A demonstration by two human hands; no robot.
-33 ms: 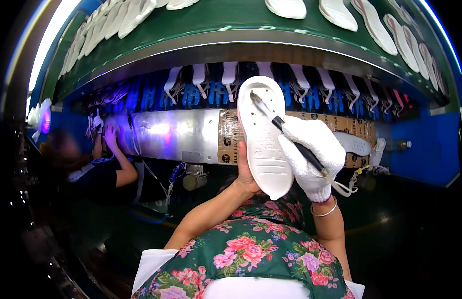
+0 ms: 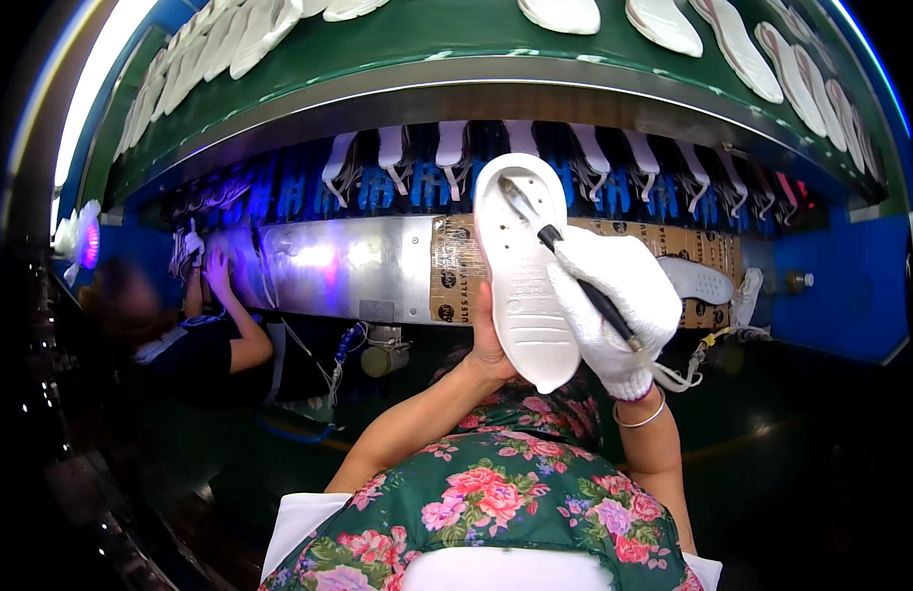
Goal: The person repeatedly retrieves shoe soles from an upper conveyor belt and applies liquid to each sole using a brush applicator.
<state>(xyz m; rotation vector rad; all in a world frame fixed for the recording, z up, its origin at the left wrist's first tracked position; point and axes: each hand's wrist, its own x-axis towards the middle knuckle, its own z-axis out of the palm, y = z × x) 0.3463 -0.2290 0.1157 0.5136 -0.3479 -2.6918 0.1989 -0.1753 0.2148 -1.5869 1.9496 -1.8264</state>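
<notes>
A white shoe sole (image 2: 523,295) stands lengthwise in front of me, its hollow inner face with small holes toward me. My left hand (image 2: 488,340), bare, grips its left edge near the lower end. My right hand (image 2: 619,300), in a white knitted glove, is closed around a black-handled brush (image 2: 602,307). The brush's bristles (image 2: 513,193) lie against the inside of the sole's upper end, by the rim. A pale tube (image 2: 678,374) trails from the handle's rear end.
Behind the sole runs a metal ledge (image 2: 348,266), partly covered with brown cardboard (image 2: 451,271). A grey sole-shaped piece (image 2: 698,280) lies on it. White shoe parts hang on a rack (image 2: 451,148) beyond. Above, soles rest on a green belt (image 2: 427,39). A co-worker (image 2: 205,335) works at left.
The brush's bristles have shifted slightly to the right within the sole's upper end. The sole has moved very slightly; both hands keep their hold.
</notes>
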